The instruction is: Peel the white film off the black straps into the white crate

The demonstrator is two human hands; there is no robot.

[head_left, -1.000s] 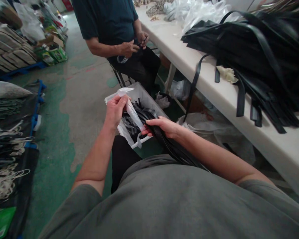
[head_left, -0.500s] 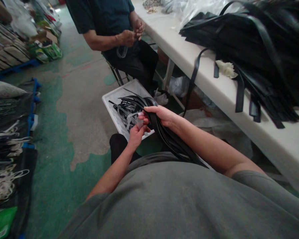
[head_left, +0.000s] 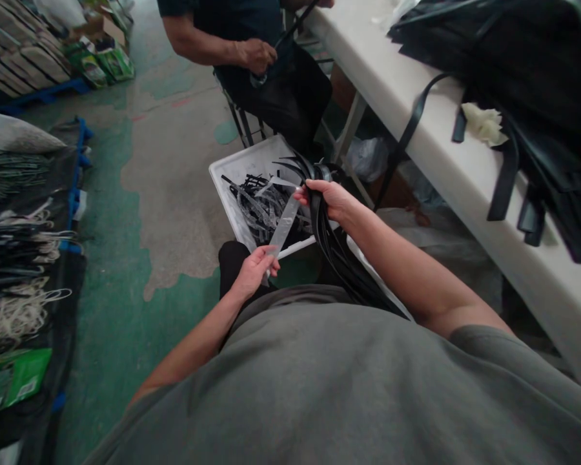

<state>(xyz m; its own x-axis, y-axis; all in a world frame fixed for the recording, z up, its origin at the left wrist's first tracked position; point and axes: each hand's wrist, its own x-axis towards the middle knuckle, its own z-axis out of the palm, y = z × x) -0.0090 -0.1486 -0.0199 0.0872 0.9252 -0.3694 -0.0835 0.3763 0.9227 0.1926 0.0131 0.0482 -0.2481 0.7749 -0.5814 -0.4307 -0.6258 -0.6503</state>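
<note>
My right hand [head_left: 332, 197] is closed around a bundle of long black straps [head_left: 323, 229], whose lower ends hang down toward my lap. Between my two hands a translucent plastic strip [head_left: 285, 226] is stretched at a slant. Its lower end is pinched in the fingers of my left hand [head_left: 256, 270], and the upper end meets the fingertips of my right hand beside the bundle. Beneath lies a white tray [head_left: 225, 197] holding a tangle of black and clear strips [head_left: 256, 200].
A co-worker [head_left: 242, 55] sits ahead, holding a dark strap. Along the right runs a white table [head_left: 392, 77] with a heap of black straps [head_left: 523, 71], some dangling over its edge. At left, cords and bundles [head_left: 17, 258] lie on a blue pallet [head_left: 80, 174].
My left hand has drawn down and left, away from the right, pulling the clear strip out straight. The co-worker's hands have moved apart. The whole view has shifted slightly.
</note>
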